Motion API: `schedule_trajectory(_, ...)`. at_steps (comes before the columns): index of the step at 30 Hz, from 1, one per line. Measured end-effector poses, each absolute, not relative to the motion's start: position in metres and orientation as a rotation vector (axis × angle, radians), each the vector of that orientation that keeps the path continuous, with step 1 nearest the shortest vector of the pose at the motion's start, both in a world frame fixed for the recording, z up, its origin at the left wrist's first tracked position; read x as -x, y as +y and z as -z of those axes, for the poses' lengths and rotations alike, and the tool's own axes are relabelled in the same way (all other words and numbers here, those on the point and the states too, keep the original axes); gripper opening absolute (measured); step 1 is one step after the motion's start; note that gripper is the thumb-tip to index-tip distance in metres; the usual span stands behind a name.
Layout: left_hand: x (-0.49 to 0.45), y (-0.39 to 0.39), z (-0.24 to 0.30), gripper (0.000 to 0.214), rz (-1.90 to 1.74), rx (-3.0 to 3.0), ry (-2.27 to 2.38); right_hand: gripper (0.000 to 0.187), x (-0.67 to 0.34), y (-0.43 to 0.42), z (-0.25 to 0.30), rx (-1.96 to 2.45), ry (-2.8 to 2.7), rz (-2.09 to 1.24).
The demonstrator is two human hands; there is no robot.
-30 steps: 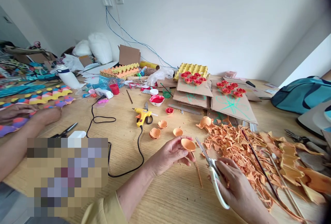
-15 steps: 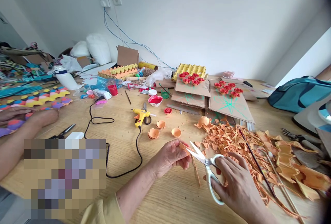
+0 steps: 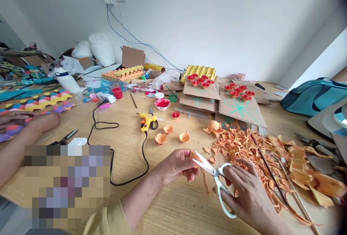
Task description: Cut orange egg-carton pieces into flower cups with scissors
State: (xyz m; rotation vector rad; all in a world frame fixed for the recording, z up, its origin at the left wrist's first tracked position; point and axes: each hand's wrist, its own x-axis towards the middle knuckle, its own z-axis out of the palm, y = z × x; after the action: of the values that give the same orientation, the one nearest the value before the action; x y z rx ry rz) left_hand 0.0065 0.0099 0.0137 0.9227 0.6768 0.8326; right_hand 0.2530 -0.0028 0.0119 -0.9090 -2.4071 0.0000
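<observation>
Closing in since a second ago, open scissors (image 3: 214,171) now meet the one cup (image 3: 194,154) pinched in left hand (image 3: 177,164) fingers, near centre; right hand (image 3: 244,191) fingers grip the handles. Three loose cups (image 3: 168,129) lie farther.

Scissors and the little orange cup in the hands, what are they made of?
The scissors look like metal with plastic handles: the blades are shiny and glint, and the handles are smooth and white. The orange cup in the left hand seems to be painted paper pulp, perhaps egg carton. It looks dull, and the scraps nearby are thin and curled.
</observation>
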Motion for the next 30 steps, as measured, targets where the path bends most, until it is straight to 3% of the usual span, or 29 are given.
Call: schedule_trajectory(30, -0.0042, 0.0084, -0.0097, 0.054, -0.842, -0.901, 0.614, 0.023, -0.2563, -0.0044, -0.0078, 0.768, -2.502, -0.05)
